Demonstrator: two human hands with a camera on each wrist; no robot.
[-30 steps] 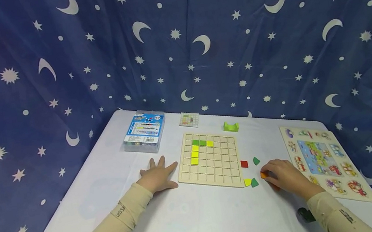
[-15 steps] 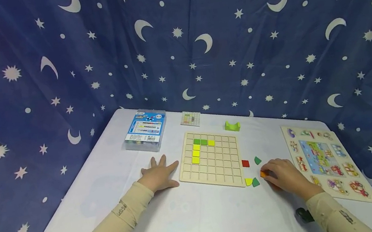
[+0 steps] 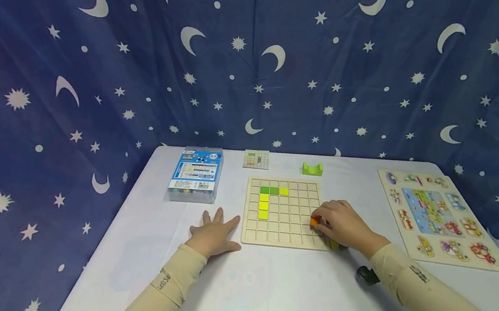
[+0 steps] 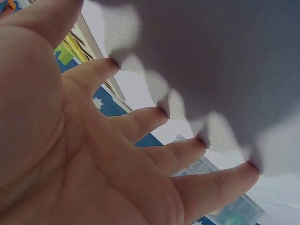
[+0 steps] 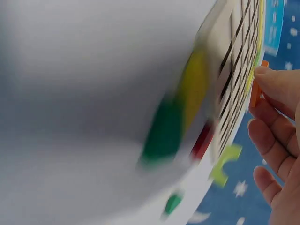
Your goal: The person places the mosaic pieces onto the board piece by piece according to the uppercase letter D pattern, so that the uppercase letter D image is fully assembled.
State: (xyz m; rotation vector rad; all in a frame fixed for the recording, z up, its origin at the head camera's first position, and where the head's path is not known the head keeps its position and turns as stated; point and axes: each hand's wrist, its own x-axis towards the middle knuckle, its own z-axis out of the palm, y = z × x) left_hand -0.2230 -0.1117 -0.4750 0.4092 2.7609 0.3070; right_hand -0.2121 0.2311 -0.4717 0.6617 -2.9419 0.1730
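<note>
My right hand pinches an orange tile between thumb and index finger, over the right side of the wooden grid board. Green and yellow square tiles, such as a yellow tile, sit in the board's upper left cells. My left hand rests on the table with fingers spread, fingertips touching the cloth, just left of the board. In the right wrist view a yellow piece, a dark green piece, a red tile and another green piece lie beside the board; the hand mostly covers these in the head view.
A clear box with a blue label stands at the back left. A small pattern card and a light green holder are behind the board. A wooden picture puzzle lies at the right. A starry blue curtain hangs behind.
My right hand has lifted the orange tile from the table right of the loose pieces and carried it left over the board. The left hand has stayed in place.
</note>
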